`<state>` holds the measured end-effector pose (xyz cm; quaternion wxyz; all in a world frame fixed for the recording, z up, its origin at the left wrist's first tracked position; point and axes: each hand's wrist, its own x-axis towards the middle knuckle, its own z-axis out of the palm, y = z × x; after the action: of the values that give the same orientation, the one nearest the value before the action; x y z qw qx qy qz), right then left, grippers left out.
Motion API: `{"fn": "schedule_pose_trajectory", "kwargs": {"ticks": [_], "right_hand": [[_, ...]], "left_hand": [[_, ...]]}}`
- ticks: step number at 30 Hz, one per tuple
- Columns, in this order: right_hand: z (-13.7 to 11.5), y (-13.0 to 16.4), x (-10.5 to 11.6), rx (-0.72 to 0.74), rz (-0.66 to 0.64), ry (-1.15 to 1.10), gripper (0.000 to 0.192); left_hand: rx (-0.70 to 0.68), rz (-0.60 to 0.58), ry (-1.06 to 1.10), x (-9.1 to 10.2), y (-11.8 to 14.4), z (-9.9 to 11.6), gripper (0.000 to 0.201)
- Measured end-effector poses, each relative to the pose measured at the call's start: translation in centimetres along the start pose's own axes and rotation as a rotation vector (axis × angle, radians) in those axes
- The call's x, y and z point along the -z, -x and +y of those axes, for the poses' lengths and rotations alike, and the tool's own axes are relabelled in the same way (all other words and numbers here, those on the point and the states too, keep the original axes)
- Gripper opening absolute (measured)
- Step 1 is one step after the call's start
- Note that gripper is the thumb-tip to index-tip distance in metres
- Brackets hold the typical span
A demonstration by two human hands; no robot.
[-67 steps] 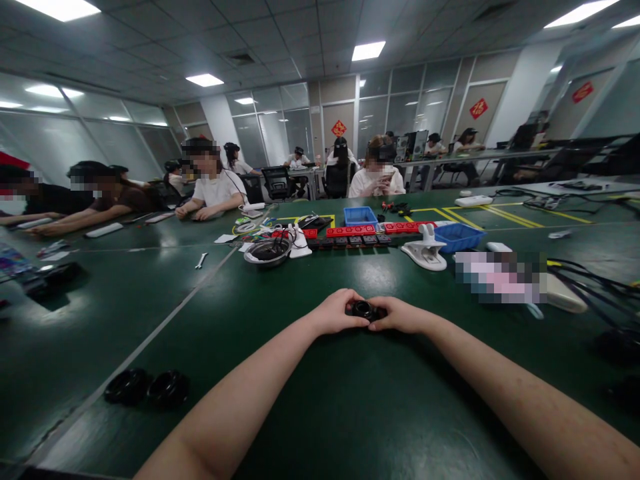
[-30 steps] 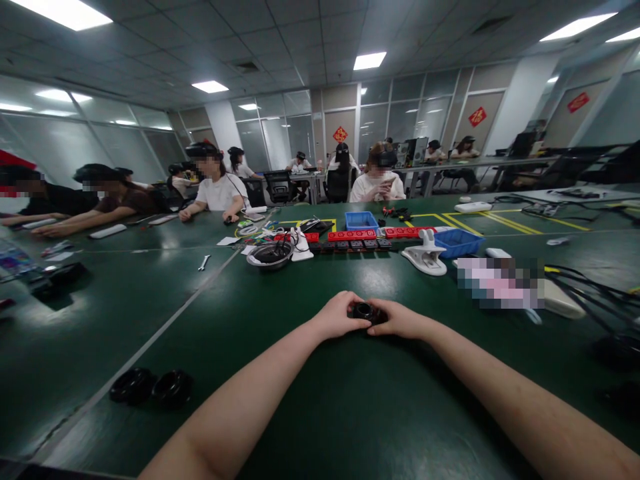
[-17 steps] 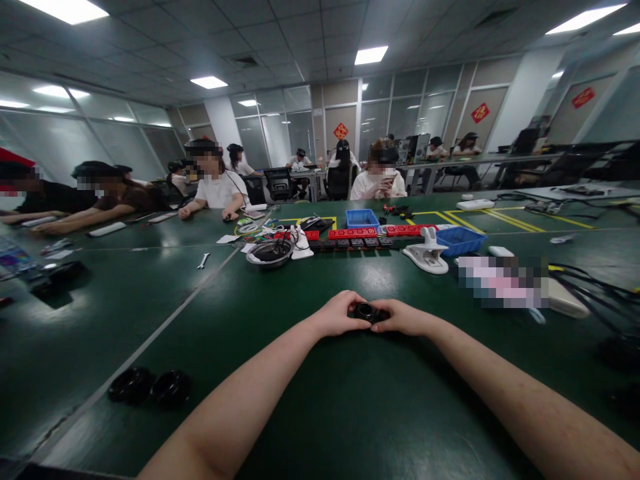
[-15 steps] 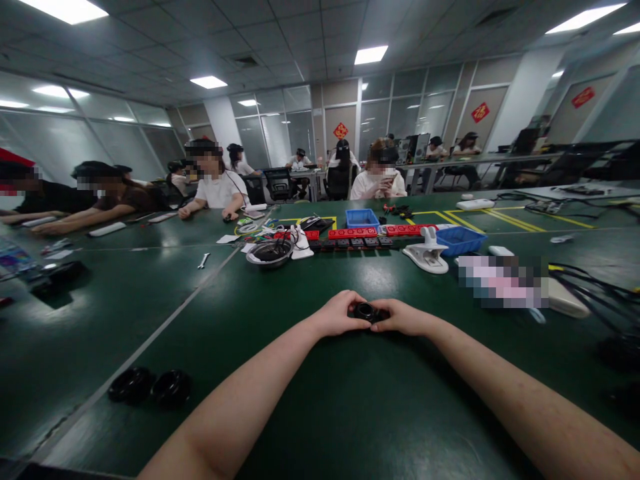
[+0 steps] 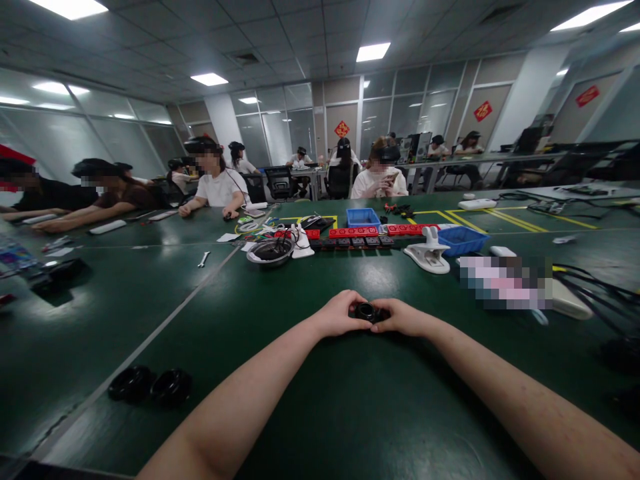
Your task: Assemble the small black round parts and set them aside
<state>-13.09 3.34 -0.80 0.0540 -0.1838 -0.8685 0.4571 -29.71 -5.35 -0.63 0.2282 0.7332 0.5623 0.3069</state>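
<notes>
A small black round part (image 5: pixel 366 311) rests on the green table (image 5: pixel 320 400) straight ahead of me. My left hand (image 5: pixel 338 314) grips its left side with curled fingers. My right hand (image 5: pixel 404 317) grips its right side the same way, so the part is pinched between both hands. Only the part's top ring shows; the rest is hidden by my fingers. Both forearms lie stretched out over the table.
Two black rings (image 5: pixel 150 385) lie near the left front edge. Beyond my hands are a metal bowl (image 5: pixel 270 253), red strips (image 5: pixel 353 232), blue bins (image 5: pixel 461 239), a white clamp (image 5: pixel 428 252) and cables (image 5: pixel 595 283). Other people sit along the far side.
My hands stay closed on the black part in the same spot. Only the view shifts slightly up and down.
</notes>
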Motion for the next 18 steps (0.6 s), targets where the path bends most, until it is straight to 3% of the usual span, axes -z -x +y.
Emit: {"fn": "schedule_pose_trajectory", "kwargs": {"ticks": [5, 12, 18], "right_hand": [[-0.3, -0.2, -0.6, -0.063, 0.130, 0.185, 0.030], [-1.3, -0.6, -3.3, -0.269, 0.417, 0.620, 0.021], [-1.5, -0.5, -3.4, -0.266, 0.412, 0.665, 0.033]], "left_hand": [[0.068, 0.049, -0.043, -0.2, 0.2, 0.7, 0.043], [0.275, 0.332, -0.280, -1.8, 0.5, 2.0, 0.034], [0.246, 0.301, -0.261, -1.4, 0.4, 1.9, 0.035]]}}
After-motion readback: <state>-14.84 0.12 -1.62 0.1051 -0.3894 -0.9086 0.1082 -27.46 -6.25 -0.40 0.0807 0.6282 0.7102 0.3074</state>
